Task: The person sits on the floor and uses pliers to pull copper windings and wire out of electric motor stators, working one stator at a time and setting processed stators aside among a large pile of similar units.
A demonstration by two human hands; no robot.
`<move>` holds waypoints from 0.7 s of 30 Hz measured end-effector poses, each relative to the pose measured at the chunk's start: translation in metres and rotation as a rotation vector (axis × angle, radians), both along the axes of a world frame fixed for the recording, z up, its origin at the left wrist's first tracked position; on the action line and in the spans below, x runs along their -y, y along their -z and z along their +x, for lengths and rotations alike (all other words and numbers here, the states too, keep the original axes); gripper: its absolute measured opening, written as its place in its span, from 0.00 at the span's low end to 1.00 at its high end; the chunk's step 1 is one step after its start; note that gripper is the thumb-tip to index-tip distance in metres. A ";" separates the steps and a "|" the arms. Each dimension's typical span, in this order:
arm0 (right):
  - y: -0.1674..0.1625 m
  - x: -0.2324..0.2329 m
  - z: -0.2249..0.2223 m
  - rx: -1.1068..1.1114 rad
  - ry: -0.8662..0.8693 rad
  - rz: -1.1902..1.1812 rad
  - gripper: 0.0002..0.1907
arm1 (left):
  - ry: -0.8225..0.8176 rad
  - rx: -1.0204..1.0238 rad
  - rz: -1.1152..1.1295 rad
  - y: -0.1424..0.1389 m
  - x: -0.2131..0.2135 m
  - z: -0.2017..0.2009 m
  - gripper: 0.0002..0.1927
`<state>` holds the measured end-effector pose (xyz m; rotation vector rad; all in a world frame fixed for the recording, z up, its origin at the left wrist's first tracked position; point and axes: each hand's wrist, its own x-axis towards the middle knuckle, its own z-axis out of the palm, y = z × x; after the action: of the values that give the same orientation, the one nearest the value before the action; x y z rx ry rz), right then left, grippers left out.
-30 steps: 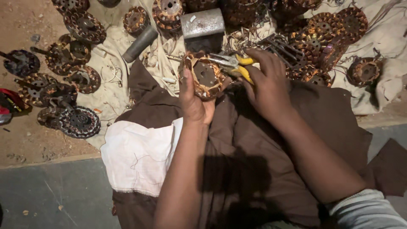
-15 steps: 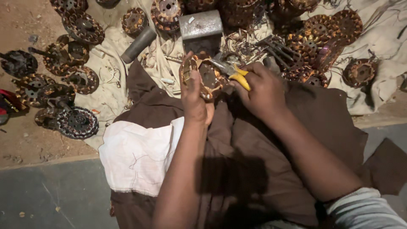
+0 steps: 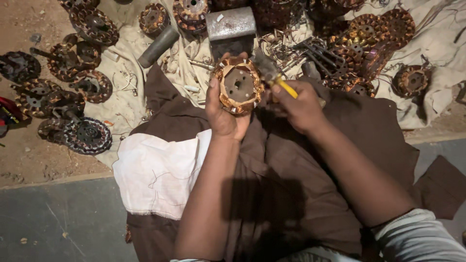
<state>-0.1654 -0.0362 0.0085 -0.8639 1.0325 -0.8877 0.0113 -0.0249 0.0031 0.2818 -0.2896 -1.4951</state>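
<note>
Frame centre: left hand [image 3: 224,112] grips copper-wound stator [image 3: 238,86], now turned face-up. Right hand [image 3: 300,106], closed round yellow-handled pliers [image 3: 272,73], has shifted tool to winding's right edge; stripping goes on.

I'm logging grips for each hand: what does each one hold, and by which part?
Left hand grips the round copper-wound motor coil by its outer rim. Right hand holds pliers by the yellow handles.

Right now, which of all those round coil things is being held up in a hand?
The copper-wound coil in the left hand; the others lie on the cloth.
</note>
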 end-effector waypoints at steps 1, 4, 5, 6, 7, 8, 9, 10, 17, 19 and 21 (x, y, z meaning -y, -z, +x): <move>0.000 0.001 -0.001 -0.114 -0.021 -0.136 0.17 | -0.010 0.008 0.002 0.000 0.000 0.000 0.34; -0.011 0.001 -0.006 -0.563 -0.078 -0.618 0.14 | -0.044 0.059 -0.008 0.001 0.000 0.003 0.34; -0.016 0.001 -0.009 -0.786 -0.097 -0.830 0.14 | -0.060 0.060 -0.004 0.002 0.001 0.004 0.33; -0.021 0.000 -0.010 -1.008 -0.118 -1.041 0.16 | -0.076 0.062 0.001 0.003 0.002 0.004 0.33; -0.025 -0.001 -0.009 -1.056 -0.113 -1.047 0.17 | -0.094 0.063 0.007 0.004 0.002 0.004 0.33; -0.027 -0.003 -0.007 -1.106 -0.108 -1.052 0.18 | -0.104 0.057 0.008 0.005 0.003 0.004 0.32; -0.030 -0.006 -0.005 -1.156 -0.101 -1.057 0.19 | -0.113 0.051 0.007 0.007 0.003 0.004 0.32; -0.032 -0.007 -0.003 -1.195 -0.101 -1.069 0.19 | -0.119 0.045 0.004 0.008 0.004 0.004 0.31; -0.039 -0.015 0.005 -1.315 -0.100 -1.075 0.20 | -0.191 0.157 0.109 0.011 0.006 0.000 0.28; -0.039 -0.017 0.007 -1.305 -0.093 -1.060 0.20 | -0.203 0.159 0.114 0.011 0.006 -0.001 0.28; -0.037 -0.017 0.009 -1.290 -0.084 -1.055 0.21 | -0.210 0.179 0.129 0.011 0.006 -0.001 0.29</move>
<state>-0.1567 -0.0190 0.0460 -2.5484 1.5568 -0.7260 0.0108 -0.0304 -0.0079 0.5348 -0.2967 -1.2848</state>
